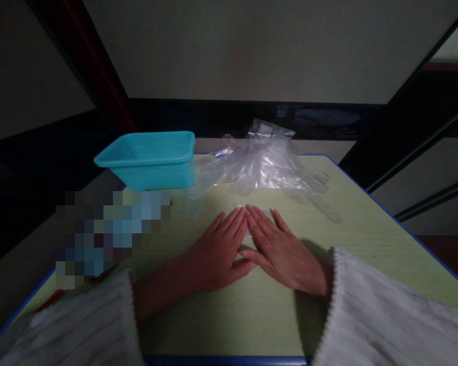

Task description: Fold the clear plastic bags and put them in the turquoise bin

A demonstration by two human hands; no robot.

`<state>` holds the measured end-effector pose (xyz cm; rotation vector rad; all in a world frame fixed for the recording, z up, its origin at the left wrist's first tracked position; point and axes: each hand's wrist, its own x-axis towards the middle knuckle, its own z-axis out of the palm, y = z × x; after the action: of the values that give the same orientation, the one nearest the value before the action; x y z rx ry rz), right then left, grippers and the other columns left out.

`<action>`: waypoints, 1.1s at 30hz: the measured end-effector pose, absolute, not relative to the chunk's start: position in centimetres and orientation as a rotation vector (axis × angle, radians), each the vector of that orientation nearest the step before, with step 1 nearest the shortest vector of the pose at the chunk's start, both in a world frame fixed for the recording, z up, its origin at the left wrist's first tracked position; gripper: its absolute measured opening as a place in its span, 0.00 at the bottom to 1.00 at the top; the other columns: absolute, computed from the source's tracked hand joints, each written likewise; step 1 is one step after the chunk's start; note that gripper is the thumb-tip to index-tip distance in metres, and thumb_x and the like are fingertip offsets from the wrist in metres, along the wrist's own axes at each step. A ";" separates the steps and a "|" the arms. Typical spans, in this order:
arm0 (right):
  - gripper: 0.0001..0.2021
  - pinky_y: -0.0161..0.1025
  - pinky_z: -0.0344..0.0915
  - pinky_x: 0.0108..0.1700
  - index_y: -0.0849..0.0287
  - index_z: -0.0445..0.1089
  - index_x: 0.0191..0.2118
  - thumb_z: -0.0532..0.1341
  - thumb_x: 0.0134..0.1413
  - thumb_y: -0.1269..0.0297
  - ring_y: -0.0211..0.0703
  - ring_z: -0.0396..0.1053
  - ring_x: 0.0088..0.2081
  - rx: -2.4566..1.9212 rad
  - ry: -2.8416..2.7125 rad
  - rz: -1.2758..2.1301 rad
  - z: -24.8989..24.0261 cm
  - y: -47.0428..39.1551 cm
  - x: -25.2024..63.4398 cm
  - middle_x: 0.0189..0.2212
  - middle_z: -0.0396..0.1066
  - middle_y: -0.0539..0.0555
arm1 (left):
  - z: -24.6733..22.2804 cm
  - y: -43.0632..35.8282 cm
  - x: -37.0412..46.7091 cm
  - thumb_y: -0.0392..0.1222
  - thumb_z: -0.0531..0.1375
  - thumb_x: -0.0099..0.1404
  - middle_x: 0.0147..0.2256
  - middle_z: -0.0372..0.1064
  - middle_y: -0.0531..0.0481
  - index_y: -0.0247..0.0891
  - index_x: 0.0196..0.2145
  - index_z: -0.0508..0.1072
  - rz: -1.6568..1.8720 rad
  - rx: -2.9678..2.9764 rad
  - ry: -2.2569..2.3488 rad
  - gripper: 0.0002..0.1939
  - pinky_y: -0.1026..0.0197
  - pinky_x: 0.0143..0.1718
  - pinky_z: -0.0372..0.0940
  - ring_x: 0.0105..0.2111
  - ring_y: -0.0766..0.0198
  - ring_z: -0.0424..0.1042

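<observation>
My left hand [220,254] and my right hand [280,251] lie flat, palms down, near the middle of the pale green table [366,254]. Their fingertips meet over a small piece of clear plastic [248,233], mostly covered by the fingers. The thumbs touch or nearly touch below it. Beyond the fingertips, a loose heap of clear plastic gloves or bags [265,165] spreads over the table's far side. Neither hand is wrapped round anything.
A turquoise plastic basin [158,173] stands at the far left corner. Nearer, along the left side, is a blurred-out, pixelated patch [116,229] whose content I cannot make out. A blue edge runs round the table, with dark-framed panels behind it.
</observation>
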<state>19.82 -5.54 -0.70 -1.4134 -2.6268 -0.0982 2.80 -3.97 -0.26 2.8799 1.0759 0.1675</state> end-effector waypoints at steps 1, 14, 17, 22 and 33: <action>0.40 0.57 0.45 0.60 0.75 0.48 0.61 0.31 0.58 0.43 0.53 0.44 0.63 -1.415 -2.625 -0.113 -0.8 -5.5 19.9 0.61 0.46 0.66 | -0.3 -4.0 2.8 0.54 0.49 0.63 0.62 0.42 0.30 0.20 0.59 0.52 0.160 2.886 1.078 0.36 0.45 0.60 0.43 0.63 0.48 0.40; 0.42 0.58 0.51 0.57 0.77 0.55 0.58 0.30 0.58 0.43 0.55 0.51 0.60 -1.393 -2.579 -0.291 -1.0 -5.7 20.4 0.59 0.52 0.69 | 0.1 -4.0 2.9 0.56 0.49 0.63 0.62 0.41 0.29 0.20 0.59 0.50 0.067 2.906 1.105 0.38 0.43 0.59 0.43 0.63 0.46 0.39; 0.41 0.58 0.52 0.56 0.77 0.56 0.57 0.30 0.59 0.44 0.55 0.53 0.59 -1.395 -2.562 -0.346 -1.1 -5.7 20.8 0.58 0.53 0.69 | 0.0 -4.0 2.8 0.57 0.48 0.63 0.62 0.41 0.28 0.19 0.59 0.51 0.078 2.910 1.096 0.39 0.43 0.59 0.43 0.63 0.46 0.39; 0.39 0.58 0.52 0.55 0.77 0.55 0.58 0.34 0.60 0.44 0.56 0.54 0.59 -1.402 -2.567 -0.382 -1.3 -5.8 21.3 0.58 0.54 0.71 | -0.2 -4.0 2.7 0.58 0.45 0.64 0.62 0.41 0.29 0.20 0.59 0.52 0.114 2.924 1.086 0.38 0.43 0.59 0.42 0.63 0.47 0.39; 0.41 0.58 0.47 0.58 0.80 0.53 0.58 0.38 0.59 0.42 0.58 0.48 0.61 -1.560 -2.429 -0.324 -1.1 -5.6 20.8 0.59 0.50 0.74 | -0.8 -3.8 2.5 0.59 0.43 0.65 0.62 0.43 0.30 0.21 0.59 0.50 0.156 2.991 1.073 0.38 0.44 0.59 0.40 0.63 0.48 0.38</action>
<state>20.81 -5.59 -1.08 -1.5601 -2.4291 -0.3238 2.51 -3.83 -0.80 2.9909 1.0733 0.1558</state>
